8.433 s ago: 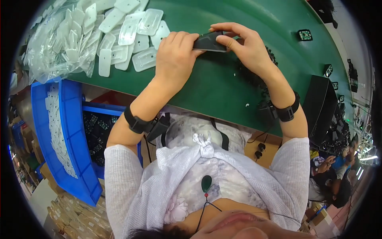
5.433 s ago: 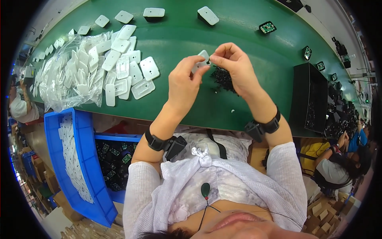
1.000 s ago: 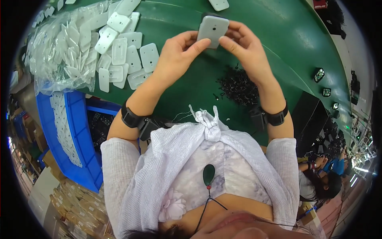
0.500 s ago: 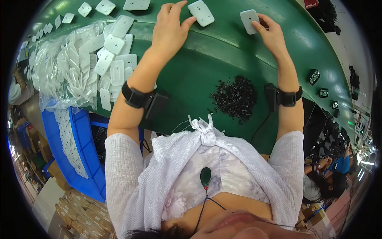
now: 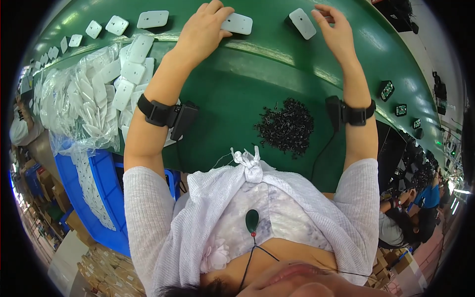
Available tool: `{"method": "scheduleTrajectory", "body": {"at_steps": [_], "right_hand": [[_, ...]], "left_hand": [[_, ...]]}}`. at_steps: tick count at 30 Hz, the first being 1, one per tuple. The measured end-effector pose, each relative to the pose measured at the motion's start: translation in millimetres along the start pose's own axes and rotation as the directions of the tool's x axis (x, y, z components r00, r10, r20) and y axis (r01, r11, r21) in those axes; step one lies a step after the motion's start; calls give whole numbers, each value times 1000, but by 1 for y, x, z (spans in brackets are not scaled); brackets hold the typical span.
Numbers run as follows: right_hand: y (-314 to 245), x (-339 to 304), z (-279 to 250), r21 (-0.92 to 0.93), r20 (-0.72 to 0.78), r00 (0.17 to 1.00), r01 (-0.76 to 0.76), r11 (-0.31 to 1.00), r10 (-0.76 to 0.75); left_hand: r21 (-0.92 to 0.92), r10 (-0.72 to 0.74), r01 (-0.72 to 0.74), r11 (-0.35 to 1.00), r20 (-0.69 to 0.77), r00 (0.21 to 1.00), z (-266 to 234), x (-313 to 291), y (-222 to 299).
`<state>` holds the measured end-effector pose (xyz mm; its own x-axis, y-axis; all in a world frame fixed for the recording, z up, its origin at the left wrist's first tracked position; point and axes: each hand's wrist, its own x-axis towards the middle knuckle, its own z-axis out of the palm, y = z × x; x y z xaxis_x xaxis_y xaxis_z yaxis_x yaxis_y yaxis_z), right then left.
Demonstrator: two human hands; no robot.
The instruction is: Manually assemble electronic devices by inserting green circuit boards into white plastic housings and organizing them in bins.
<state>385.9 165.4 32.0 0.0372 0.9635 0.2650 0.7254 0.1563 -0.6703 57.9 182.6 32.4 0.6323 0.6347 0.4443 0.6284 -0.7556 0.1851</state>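
Note:
At the far side of the green bench my left hand grips the left end of a white rectangular cover plate, thumb on the near edge and fingers on the far one. The plate has small dark holes. My right hand is empty, thumb and fingers apart, just right of a second white cover plate. That plate sits tilted on a dark box-like body, and my fingers do not touch it. Between my forearms lies a heap of small black parts, too small to name surely.
A clear plastic bag of white plates lies at left, with loose plates beside it. A blue bin stands below. More white-topped units line the far left bench; dark units with circuit boards sit at right.
My right hand has let go of its plate and moved slightly right. My left hand has closed on the other plate, which now lies lower and further left.

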Motion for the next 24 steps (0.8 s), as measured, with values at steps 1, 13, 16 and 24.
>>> {"method": "scheduleTrajectory", "body": {"at_steps": [1,13,16,24], "right_hand": [[-24,-8,2,115,7,1000,6,993,-7],[-131,-118,36,540,537,844,-353,764,11],[-139,-122,45,503,551,835,-330,799,-2],[-149,-151,45,429,681,722,-260,865,-121]], "left_hand": [[5,-6,6,1000,1,1000,0,-6,3],[-770,-432,553,319,401,808,-36,-97,104],[-785,-435,586,200,465,771,-40,-115,103],[-831,-625,551,74,391,675,-57,-138,86]]}}
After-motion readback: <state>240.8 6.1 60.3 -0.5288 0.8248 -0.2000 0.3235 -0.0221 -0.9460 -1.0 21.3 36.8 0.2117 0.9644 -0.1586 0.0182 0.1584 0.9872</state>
